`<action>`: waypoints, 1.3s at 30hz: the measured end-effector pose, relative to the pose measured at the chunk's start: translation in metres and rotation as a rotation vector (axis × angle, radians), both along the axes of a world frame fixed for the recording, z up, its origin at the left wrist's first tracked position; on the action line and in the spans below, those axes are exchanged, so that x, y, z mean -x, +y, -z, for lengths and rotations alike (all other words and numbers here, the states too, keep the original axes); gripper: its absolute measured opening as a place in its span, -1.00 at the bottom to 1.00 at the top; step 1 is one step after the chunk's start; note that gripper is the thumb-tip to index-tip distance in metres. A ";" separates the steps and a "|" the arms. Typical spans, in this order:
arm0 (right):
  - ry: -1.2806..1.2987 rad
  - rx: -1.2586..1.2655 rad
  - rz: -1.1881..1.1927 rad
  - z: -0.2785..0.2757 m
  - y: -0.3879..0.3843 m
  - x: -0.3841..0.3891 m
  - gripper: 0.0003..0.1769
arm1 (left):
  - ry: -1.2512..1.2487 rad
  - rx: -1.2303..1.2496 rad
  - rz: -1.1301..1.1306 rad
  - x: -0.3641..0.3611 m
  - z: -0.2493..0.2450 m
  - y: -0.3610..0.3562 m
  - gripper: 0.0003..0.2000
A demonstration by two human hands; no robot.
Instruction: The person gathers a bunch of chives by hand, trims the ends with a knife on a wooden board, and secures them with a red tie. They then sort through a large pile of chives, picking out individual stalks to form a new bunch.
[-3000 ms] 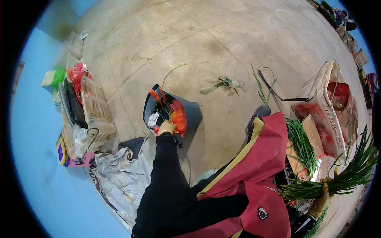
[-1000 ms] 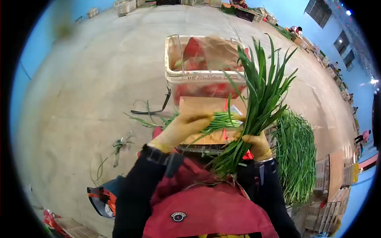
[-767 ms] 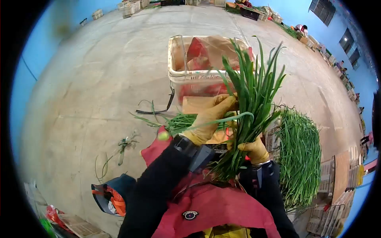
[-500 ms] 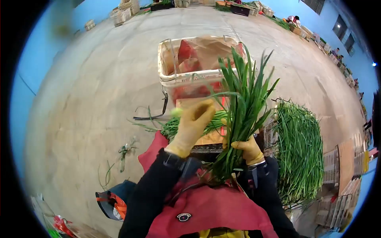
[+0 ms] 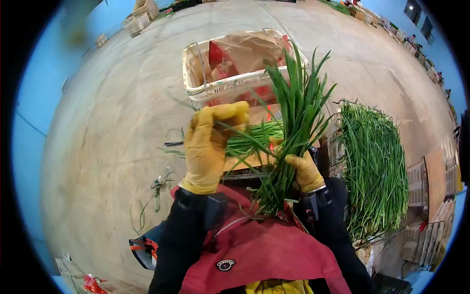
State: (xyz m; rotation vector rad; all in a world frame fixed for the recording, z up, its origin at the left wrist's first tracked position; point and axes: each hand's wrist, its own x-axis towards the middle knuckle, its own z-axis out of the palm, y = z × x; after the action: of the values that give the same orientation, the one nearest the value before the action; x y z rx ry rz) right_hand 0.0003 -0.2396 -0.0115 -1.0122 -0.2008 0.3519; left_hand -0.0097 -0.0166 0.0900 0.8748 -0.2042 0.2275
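Note:
My right hand [image 5: 306, 172], in a yellow glove, is wrapped round the lower part of a bunch of garlic chives [image 5: 298, 108]. The long flat leaves stand up and fan out above the fist. To the left of the bunch is my left hand [image 5: 206, 147], gloved too, its fingers curled in a pinch. A thin green leaf [image 5: 240, 134] runs between those fingers and the bunch. Behind both hands, more chives [image 5: 257, 137] lie across a board [image 5: 247, 161] in front of me. My red apron [image 5: 254, 250] lies under the bunch's lower ends.
Ahead stands a white plastic basket [image 5: 235, 85] lined with brown and red paper [image 5: 249, 51]. On my right, a large pile of chives [image 5: 372, 166] lies on a crate [image 5: 334, 152]. Loose scraps [image 5: 157, 186] lie on the floor to the left. Stacked crates [image 5: 421, 245] stand at far right.
My left hand has moved left, away from the bunch, and a leaf now stretches from its fingers. My right hand still holds the bunch. The whole view has shifted slightly.

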 end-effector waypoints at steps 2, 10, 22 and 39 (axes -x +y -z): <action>-0.001 0.028 0.066 0.013 -0.008 -0.004 -0.35 | 0.015 0.043 -0.067 0.007 0.005 0.009 -0.61; 0.049 -0.013 0.157 0.027 -0.016 -0.008 -0.50 | 0.024 0.023 -0.331 0.019 0.011 0.049 -0.62; -0.010 0.137 -0.238 0.004 0.043 -0.016 -0.65 | 0.048 -0.076 -0.580 0.051 0.002 0.097 -0.62; -0.289 0.732 -0.869 0.007 0.222 0.034 -0.57 | 0.171 -0.034 -1.053 0.159 0.059 0.238 -0.62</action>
State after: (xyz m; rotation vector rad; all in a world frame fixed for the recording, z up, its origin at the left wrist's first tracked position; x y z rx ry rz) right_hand -0.0336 -0.0175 -0.0181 -1.6709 -0.8249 1.1232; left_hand -0.1687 0.2213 0.0314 0.9654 0.4382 1.1235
